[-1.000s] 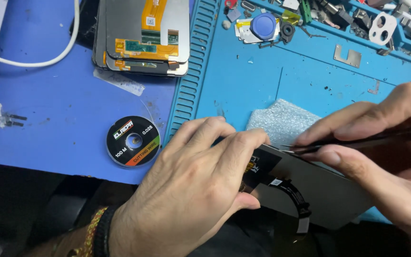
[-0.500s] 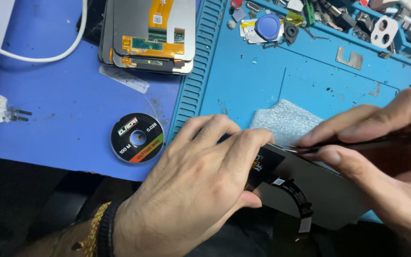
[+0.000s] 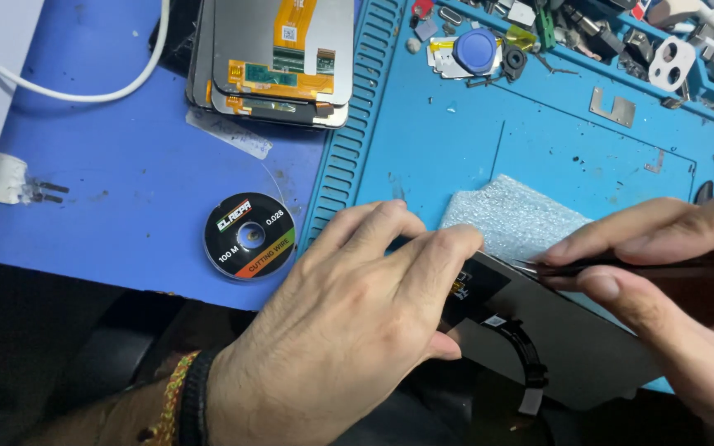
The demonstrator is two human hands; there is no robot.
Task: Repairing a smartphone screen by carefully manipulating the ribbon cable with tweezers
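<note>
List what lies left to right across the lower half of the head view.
White clip → round black wire spool → left hand → grey phone panel → right hand holding black tweezers.

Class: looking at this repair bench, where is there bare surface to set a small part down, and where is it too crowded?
Free: the blue mat between the white cable, the stacked screens and the wire spool; also the teal mat above the foam pad. Crowded: the parts tray and around both hands.

Bright, even overhead light; sharp focus.
</note>
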